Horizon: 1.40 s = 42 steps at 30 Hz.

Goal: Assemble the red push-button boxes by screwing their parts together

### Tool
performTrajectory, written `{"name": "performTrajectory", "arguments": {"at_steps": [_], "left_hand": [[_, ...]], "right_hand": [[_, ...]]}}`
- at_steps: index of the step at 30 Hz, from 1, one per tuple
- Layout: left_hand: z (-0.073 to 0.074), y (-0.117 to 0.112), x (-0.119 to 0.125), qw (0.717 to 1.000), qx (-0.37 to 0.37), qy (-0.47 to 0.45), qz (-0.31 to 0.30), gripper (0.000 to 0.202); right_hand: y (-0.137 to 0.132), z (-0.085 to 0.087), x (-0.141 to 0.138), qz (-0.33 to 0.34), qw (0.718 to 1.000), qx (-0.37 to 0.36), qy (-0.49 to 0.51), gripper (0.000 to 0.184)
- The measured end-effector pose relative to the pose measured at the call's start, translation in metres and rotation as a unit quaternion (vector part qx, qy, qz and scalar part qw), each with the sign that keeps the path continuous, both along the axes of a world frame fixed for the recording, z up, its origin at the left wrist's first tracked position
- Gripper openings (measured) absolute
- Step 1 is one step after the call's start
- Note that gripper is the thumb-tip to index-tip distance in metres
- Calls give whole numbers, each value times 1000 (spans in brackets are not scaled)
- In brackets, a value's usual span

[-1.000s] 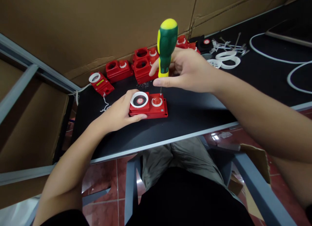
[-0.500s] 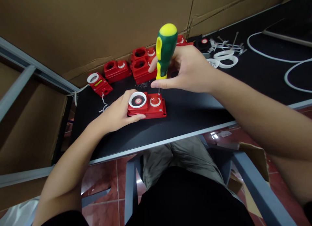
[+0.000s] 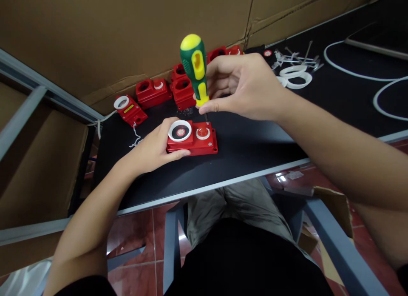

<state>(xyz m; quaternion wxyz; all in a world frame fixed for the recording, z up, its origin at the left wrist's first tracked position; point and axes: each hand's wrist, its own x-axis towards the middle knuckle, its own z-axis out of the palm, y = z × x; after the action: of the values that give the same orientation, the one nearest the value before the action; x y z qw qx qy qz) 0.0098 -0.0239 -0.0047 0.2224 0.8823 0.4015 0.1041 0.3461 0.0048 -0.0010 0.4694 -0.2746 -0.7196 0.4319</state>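
A red two-hole box (image 3: pixel 192 138) with a white ring and a red button lies flat on the black table (image 3: pixel 248 147). My left hand (image 3: pixel 154 149) grips its left end, thumb along the front edge. My right hand (image 3: pixel 242 89) pinches the lower handle of a green and yellow screwdriver (image 3: pixel 195 68). The tool leans to the left, and its tip rests on the box's far right corner.
Several more red boxes (image 3: pixel 153 92) stand along the cardboard wall at the back. White rings (image 3: pixel 295 77), metal pins and white cable loops (image 3: pixel 382 96) lie at the back right. The table's front edge runs just below the box; my lap and red floor tiles show beneath.
The screwdriver's handle has tipped from nearly upright to leaning left, with its tip staying on the box corner. My left hand and the box have kept still.
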Motion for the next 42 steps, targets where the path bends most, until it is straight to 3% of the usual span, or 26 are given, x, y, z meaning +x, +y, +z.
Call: {"name": "performTrajectory", "arguments": {"at_steps": [6,10,18,26,29,42], "left_hand": [[0,0,0,1000,-8,-6,1,112],[-1,1,0,1000,-6,-8,-1,115],[-2,1,-1,1000,3,-4,-6,109],[0,1,1,1000,2,-1,-7,113],[1,0,2,1000,-7,-5,-3,111],[3,-1,1,1000,-7,1,4,110]], "right_hand": [[-5,1,-2,-5,1000,2,9,41],[-9,4,-4,32,999,5,14,38],[-10,8,-1,39,999,26,-15,48],[-6,4,2,-65,992,75,-78,39],[-1,2,4,-98,986,98,-95,46],[-2,2,0,-105,989,73,-72,57]]}}
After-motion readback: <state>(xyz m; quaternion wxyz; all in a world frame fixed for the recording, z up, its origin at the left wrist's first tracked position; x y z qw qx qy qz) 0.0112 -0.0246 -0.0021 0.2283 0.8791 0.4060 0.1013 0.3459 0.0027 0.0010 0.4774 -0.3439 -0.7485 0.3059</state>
